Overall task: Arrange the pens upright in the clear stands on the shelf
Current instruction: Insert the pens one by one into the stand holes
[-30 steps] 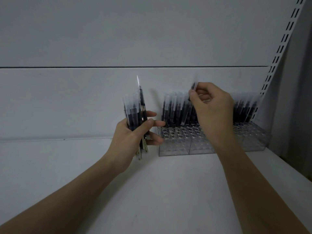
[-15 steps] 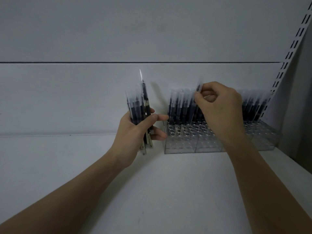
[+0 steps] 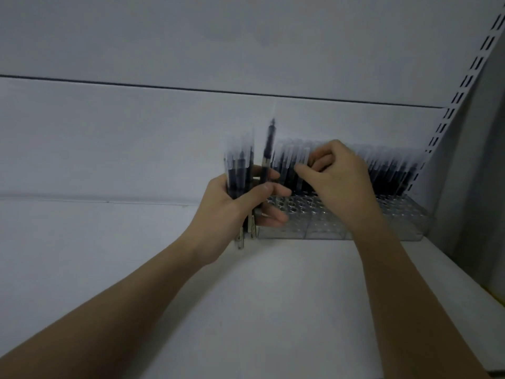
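My left hand [image 3: 232, 203] grips a bundle of black pens with clear caps [image 3: 239, 170], held upright just left of the clear stands [image 3: 410, 222]. One pen [image 3: 268, 143] sticks up higher than the rest of the bundle. My right hand [image 3: 338, 181] hovers over the stands with its fingers curled, thumb and forefinger pinching the top of a pen [image 3: 304, 160] that stands among the back rows. Several more pens [image 3: 388, 170] stand upright at the back of the stands. The front rows of holes [image 3: 297, 207] are vacant. The image is blurred.
The stands sit on a white shelf [image 3: 246, 296] against a white back panel, close to the right corner. A slotted upright rail [image 3: 461, 88] runs up the right side. A grey side wall closes off the right.
My right hand has dropped lower and moved left with its pen, down among the standing pens. My left hand with the bundle has come closer to the stands.
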`<act>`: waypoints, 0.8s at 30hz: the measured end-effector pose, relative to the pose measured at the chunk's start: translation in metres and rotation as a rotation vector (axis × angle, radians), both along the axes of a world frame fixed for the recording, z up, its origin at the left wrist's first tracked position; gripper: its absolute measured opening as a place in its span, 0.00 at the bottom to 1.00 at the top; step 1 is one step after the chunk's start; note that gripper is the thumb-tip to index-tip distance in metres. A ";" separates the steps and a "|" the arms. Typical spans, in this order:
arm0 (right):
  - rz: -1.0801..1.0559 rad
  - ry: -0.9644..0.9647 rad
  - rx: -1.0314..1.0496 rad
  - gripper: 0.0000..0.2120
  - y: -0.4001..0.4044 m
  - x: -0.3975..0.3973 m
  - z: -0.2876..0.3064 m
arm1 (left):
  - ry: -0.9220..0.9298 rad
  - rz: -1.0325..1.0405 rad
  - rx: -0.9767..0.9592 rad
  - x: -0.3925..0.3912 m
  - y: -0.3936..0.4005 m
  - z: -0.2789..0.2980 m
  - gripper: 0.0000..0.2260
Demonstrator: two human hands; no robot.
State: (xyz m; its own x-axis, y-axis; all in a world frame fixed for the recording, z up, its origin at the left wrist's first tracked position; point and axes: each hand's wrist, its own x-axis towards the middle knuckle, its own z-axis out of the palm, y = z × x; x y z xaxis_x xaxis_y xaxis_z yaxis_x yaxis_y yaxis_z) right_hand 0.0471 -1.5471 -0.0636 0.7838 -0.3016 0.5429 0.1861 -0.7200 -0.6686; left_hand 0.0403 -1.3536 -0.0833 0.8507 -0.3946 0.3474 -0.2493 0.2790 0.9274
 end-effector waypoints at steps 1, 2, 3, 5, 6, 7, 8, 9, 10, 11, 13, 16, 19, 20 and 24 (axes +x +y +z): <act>0.003 -0.053 0.044 0.09 0.001 -0.003 0.003 | 0.008 -0.008 0.002 -0.004 -0.002 0.000 0.08; 0.027 -0.117 0.107 0.07 0.003 -0.006 0.006 | 0.024 -0.019 0.006 -0.007 -0.005 0.001 0.09; 0.074 -0.182 0.195 0.04 0.006 -0.009 0.010 | 0.045 -0.036 0.009 -0.010 -0.008 0.002 0.09; 0.183 -0.256 0.375 0.04 0.013 -0.011 0.021 | 0.077 -0.072 0.030 -0.014 -0.015 0.006 0.11; 0.232 -0.245 0.435 0.05 0.016 -0.010 0.025 | 0.081 -0.085 0.051 -0.015 -0.018 0.009 0.12; 0.277 -0.212 0.465 0.06 0.017 -0.010 0.030 | 0.075 -0.090 0.077 -0.015 -0.022 0.013 0.12; 0.316 -0.167 0.469 0.06 0.017 -0.009 0.034 | 0.064 -0.087 0.102 -0.014 -0.026 0.017 0.11; 0.360 -0.120 0.461 0.07 0.015 -0.008 0.036 | 0.051 -0.080 0.122 -0.013 -0.029 0.021 0.11; 0.410 -0.075 0.458 0.08 0.012 -0.007 0.038 | 0.039 -0.070 0.136 -0.012 -0.034 0.024 0.10; 0.461 -0.039 0.467 0.09 0.008 -0.006 0.039 | 0.026 -0.060 0.145 -0.010 -0.038 0.028 0.11; 0.543 -0.003 0.510 0.08 0.000 -0.005 0.041 | 0.012 -0.055 0.145 -0.007 -0.046 0.034 0.10; 0.592 -0.023 0.590 0.08 -0.011 -0.006 0.041 | -0.011 -0.038 0.120 -0.003 -0.057 0.033 0.09; 0.580 -0.050 0.645 0.09 -0.017 -0.012 0.029 | -0.056 0.013 0.127 -0.006 -0.064 0.022 0.10; 0.577 -0.062 0.658 0.09 -0.017 -0.012 0.026 | -0.063 0.021 0.126 -0.006 -0.063 0.019 0.10; 0.639 -0.045 0.592 0.09 -0.021 -0.010 0.020 | -0.093 0.061 0.152 -0.005 -0.054 0.012 0.12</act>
